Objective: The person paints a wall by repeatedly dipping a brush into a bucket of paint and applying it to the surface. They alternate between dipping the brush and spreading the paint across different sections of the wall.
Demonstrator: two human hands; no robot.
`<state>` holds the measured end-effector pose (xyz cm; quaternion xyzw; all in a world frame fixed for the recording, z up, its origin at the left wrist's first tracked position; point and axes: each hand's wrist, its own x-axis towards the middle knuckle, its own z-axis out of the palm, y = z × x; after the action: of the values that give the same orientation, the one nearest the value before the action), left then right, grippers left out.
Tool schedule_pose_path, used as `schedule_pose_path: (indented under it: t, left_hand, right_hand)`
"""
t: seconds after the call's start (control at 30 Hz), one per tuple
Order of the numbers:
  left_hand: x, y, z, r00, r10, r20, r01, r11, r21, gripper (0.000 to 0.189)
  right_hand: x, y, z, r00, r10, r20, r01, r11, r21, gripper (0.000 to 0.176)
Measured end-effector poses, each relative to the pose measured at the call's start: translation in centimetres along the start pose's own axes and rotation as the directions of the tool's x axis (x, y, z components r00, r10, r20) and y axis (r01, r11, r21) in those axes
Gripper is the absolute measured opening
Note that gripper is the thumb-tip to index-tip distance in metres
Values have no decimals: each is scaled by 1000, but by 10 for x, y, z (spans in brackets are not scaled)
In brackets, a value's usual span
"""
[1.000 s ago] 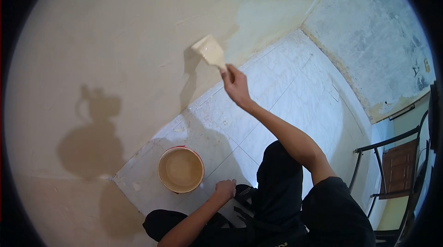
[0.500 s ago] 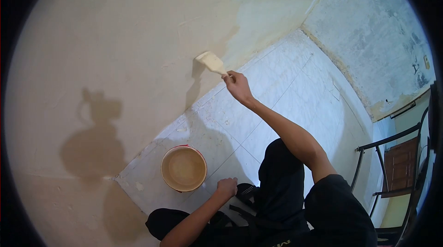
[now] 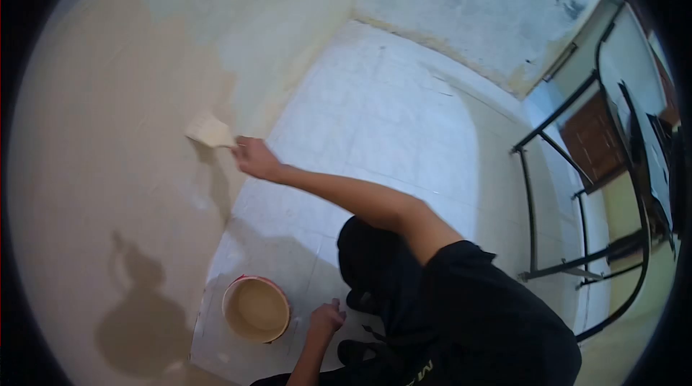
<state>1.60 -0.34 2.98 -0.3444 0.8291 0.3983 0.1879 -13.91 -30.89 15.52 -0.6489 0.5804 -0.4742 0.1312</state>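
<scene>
My right hand (image 3: 256, 159) is closed around the handle of a wide paintbrush (image 3: 209, 131), its bristles coated cream and held against the lower part of the wall (image 3: 108, 134). Below it, a round bucket (image 3: 284, 298) with beige paint (image 3: 258, 308) inside stands on the floor close to the wall. My left hand (image 3: 328, 315) hovers just right of the bucket, near my foot, its fingers curled in and nothing visible in them.
White floor tiles (image 3: 382, 112) stretch to a patchy, stained wall (image 3: 461, 11) at the far end. To the right stands a black metal frame (image 3: 530, 198), with a brown wooden panel (image 3: 592, 141) behind it. My shadow falls on the wall at left.
The camera view has swung to the right, showing more of the black frame. My right hand still holds the brush at the wall, and my left hand stays near the bucket.
</scene>
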Motion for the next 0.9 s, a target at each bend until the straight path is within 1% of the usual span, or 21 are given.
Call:
schedule_pose_path:
  t: [0.03,0.07,0.1,0.13,0.17,0.23,0.3,0.37,0.4,0.43,0.47,0.5,0.57,0.6,0.63,0.67,0.73,0.77,0.8,0.83,0.9]
  left_hand:
    - [-4,-1,2,1000,-11,16,11,1000,-6,40]
    - [-3,-2,6,998,-61,3,61,998,-34,40]
    - [1,-3,10,999,-27,-23,26,999,-43,41]
    - [2,-3,12,999,13,-46,-15,999,-44,42]
    - [-1,1,7,998,-30,-50,27,997,-66,42]
    - [-2,12,-12,1000,-28,-13,27,999,-28,39]
    - [-4,12,-18,999,-49,-3,48,998,-43,38]
    - [-3,9,-20,998,-65,5,65,997,-46,37]
    - [1,5,-15,997,-78,4,78,996,-33,36]
    - [5,1,-10,996,-89,3,89,996,-20,34]
    - [10,-5,-5,995,-95,7,95,995,-17,34]
    - [14,-10,0,997,-79,9,79,997,-13,37]
    - [14,-11,2,998,-63,19,63,998,-8,40]
    - [13,-10,-4,997,-59,48,59,998,0,37]
    - [12,-10,-9,996,-57,74,56,998,6,35]
    - [14,-11,-11,996,-62,64,62,998,5,35]
    - [16,-12,-11,994,-107,23,107,994,-13,34]
    - [16,-14,-11,993,-116,21,116,993,-21,34]
    - [15,-15,-12,996,-90,-3,90,995,-46,36]
    - [14,-17,-13,998,-62,-27,60,996,-66,38]
    - [13,-16,-12,997,-68,-31,66,996,-57,37]
  right_hand:
    - [-5,44,11,989,-125,79,131,988,-80,19]
    - [-5,58,3,945,-71,321,148,963,-223,21]
    - [-12,38,-18,914,129,384,-4,951,-310,22]
    - [-14,50,-19,886,310,344,-160,902,-401,24]
    - [-20,70,-19,963,135,235,-54,946,-319,28]
    - [-12,30,-46,915,360,180,-320,922,-218,31]
    - [-1,11,-63,959,275,67,-265,957,-120,34]
    - [19,-25,-77,986,159,-55,-160,987,-21,29]
    - [32,-38,-80,986,160,-55,-161,987,-13,29]
    - [46,-49,-79,993,51,-108,-38,992,118,26]
    - [55,-54,-74,983,-48,-175,90,967,238,23]
    - [61,-53,-65,983,-43,-177,86,966,243,23]
    - [64,-48,-43,986,-129,-104,144,976,161,21]
    - [54,-43,-33,998,-64,-29,68,983,170,23]
    - [39,-35,-25,999,-39,-8,40,982,185,23]
    - [23,-27,-19,1000,-19,17,16,980,201,24]
    - [-6,-8,-23,974,71,215,-71,997,-9,26]
    - [-18,11,-23,941,122,315,-78,986,-151,27]
    - [-28,23,-25,897,185,402,-68,955,-289,29]
    - [-34,18,-32,894,182,408,-66,957,-282,29]
    - [-41,8,-44,888,253,383,-166,955,-245,27]
